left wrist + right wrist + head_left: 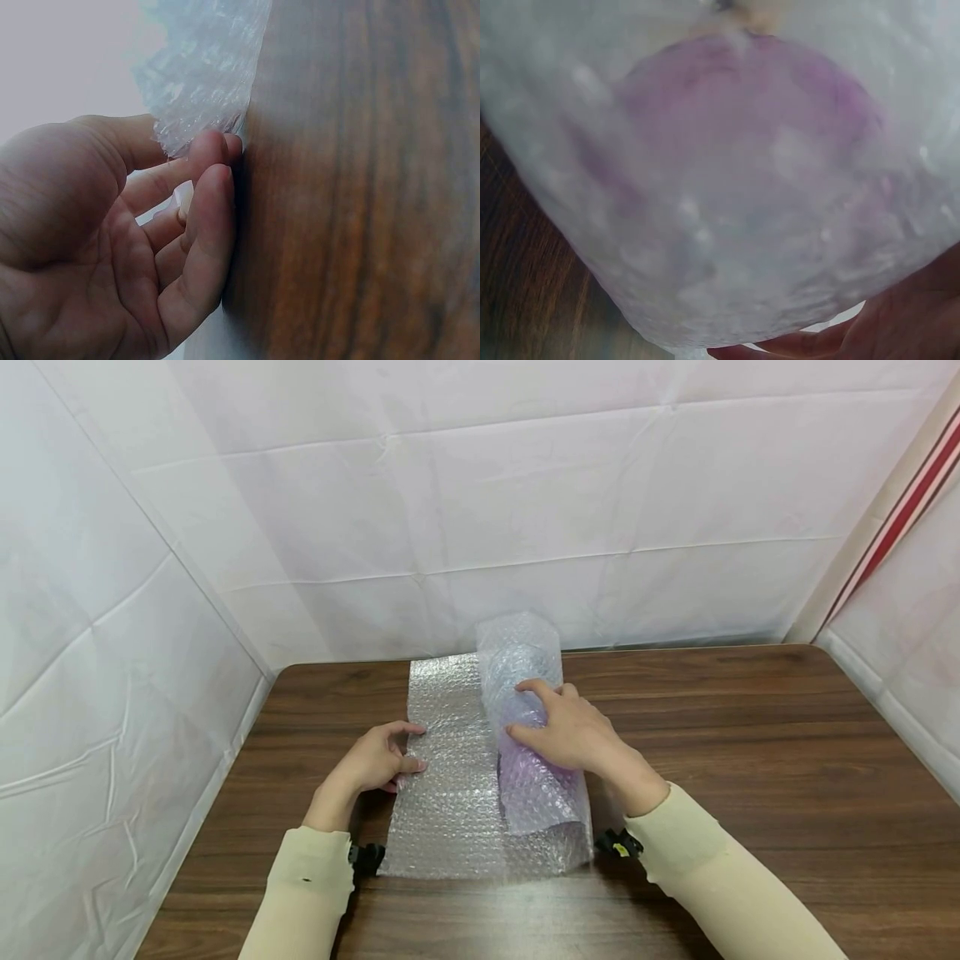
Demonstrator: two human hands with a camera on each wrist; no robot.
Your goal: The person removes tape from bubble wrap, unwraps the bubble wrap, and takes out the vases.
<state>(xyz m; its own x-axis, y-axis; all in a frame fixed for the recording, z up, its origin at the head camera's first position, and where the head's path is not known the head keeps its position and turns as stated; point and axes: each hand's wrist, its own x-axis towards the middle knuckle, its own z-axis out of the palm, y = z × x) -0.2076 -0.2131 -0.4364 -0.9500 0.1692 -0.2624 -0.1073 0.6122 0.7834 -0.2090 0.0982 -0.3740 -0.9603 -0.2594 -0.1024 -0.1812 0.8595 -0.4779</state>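
A sheet of clear bubble wrap (450, 802) lies flat on the table, its right part wrapped over a long purple and pale blue cylinder (536, 772). In the right wrist view the round purple end (742, 112) shows blurred through the plastic. My left hand (375, 757) pinches the sheet's left edge. Its thumb lies above the wrap (202, 67) in the left wrist view, with the fingers (210, 217) low by the tabletop. From the right side, my right hand (573, 727) grips the wrapped cylinder, thumb and index finger spread across its top.
The dark wood-grain table (735, 777) extends to both sides of the wrap. White sheeting (525, 510) hangs behind it and at the left and right. A strip with a red stripe (911, 518) runs down the right corner. Small black devices (367, 858) sit at both wrists.
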